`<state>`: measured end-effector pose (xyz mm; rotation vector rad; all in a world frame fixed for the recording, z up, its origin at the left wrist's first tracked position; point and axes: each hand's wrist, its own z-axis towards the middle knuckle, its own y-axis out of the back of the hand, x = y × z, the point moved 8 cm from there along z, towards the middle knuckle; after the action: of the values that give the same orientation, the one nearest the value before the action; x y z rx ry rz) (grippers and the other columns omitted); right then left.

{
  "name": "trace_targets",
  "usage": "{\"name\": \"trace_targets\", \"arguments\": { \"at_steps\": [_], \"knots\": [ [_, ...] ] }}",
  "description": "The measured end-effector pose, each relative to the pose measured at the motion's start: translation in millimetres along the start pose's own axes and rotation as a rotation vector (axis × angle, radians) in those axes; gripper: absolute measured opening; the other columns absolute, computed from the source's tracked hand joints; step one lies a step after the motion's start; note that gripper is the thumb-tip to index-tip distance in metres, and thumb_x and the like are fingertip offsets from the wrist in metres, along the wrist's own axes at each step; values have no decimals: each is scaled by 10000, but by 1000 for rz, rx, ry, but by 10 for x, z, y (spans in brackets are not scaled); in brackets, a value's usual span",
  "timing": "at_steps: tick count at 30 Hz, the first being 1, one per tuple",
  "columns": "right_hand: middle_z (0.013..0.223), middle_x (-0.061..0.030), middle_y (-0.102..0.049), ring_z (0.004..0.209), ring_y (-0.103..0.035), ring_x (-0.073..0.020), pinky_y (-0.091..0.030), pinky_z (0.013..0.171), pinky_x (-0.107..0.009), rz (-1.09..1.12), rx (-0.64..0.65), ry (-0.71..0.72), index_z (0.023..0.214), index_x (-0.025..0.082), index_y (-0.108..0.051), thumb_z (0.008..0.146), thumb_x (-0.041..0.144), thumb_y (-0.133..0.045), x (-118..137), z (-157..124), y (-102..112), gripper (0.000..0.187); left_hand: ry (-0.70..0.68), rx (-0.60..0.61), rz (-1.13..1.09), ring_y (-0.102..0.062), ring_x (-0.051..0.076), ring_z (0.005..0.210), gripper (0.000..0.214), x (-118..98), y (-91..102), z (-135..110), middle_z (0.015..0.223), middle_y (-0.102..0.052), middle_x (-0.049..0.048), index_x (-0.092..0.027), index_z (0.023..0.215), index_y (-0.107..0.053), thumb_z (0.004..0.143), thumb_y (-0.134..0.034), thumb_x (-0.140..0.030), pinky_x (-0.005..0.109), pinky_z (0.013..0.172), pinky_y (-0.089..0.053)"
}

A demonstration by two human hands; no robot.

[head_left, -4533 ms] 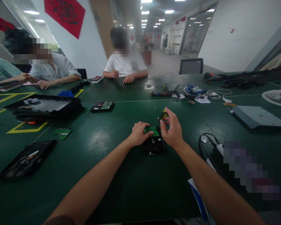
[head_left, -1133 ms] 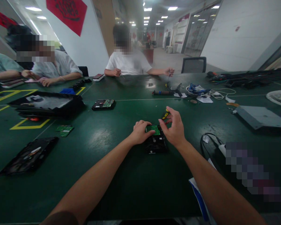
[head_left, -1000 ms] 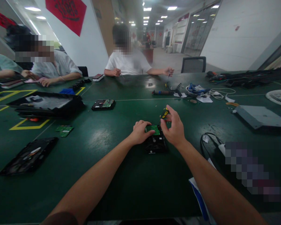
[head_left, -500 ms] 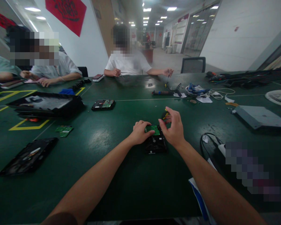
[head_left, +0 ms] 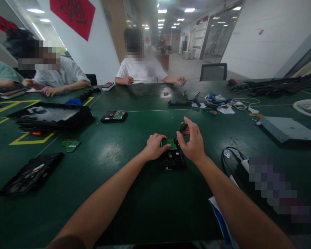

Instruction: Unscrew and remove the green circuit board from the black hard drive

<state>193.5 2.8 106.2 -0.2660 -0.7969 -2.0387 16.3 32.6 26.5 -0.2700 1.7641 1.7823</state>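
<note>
A black hard drive (head_left: pixel 172 160) with a green circuit board (head_left: pixel 173 144) on its upper face lies on the table before me. My left hand (head_left: pixel 155 147) grips the drive's left side, its thumb lying over the board. Above the drive's far right corner, my right hand (head_left: pixel 193 140) holds a screwdriver (head_left: pixel 182 127) by its dark handle with yellow marks. The thumb and fingers are closed around that handle. The screwdriver's tip is too small and dark to make out.
Another hard drive (head_left: pixel 114 116), loose green boards (head_left: pixel 71 144) and black trays (head_left: pixel 52 116) lie to the left, with a black casing (head_left: pixel 32 173) nearer. Rightward are a grey metal box (head_left: pixel 289 128) and cables (head_left: pixel 229 154). A person (head_left: pixel 142 69) sits across the table (head_left: pixel 134 193).
The screwdriver handle has turned a little in my right hand, whose fingers shifted slightly. My left hand and the drive stay put. The person opposite has moved one hand slightly to my left.
</note>
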Motion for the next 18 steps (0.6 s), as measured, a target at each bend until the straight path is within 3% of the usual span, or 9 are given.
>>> {"name": "trace_targets", "arguments": {
  "at_steps": [3,9,14,18],
  "knots": [
    [1366,-118,-591,1071,-674,-252,-629,927,-464,51,31,14,1599,290,-292,982,215,-560,-2,-4,-35,677,-9,2,-5,-517,336,1223,498,2,-3,2,1288,-589,119,-252,1315,-627,908,-647,-540,499,1052,-428],
    [1356,-117,-608,964,-695,-266,-667,788,-481,-13,-7,-5,1549,317,-375,947,312,-653,-53,-24,-15,663,-18,-4,4,-520,335,1218,498,18,-19,17,1279,-592,113,-262,1307,-627,901,-659,-549,500,1045,-430],
    [1432,-117,-574,1088,-689,-280,-630,933,-521,34,56,20,1601,324,-284,990,235,-542,0,-18,-58,670,-25,-11,-1,-529,332,1204,496,9,-14,13,1276,-598,119,-246,1306,-631,909,-652,-542,497,1038,-435],
    [1311,-111,-611,982,-687,-253,-661,832,-472,25,14,-6,1564,325,-351,973,262,-589,-7,-9,-29,640,-20,-13,12,-529,334,1203,496,16,-16,15,1261,-604,118,-245,1301,-635,899,-666,-534,494,1040,-435]
  ]
}}
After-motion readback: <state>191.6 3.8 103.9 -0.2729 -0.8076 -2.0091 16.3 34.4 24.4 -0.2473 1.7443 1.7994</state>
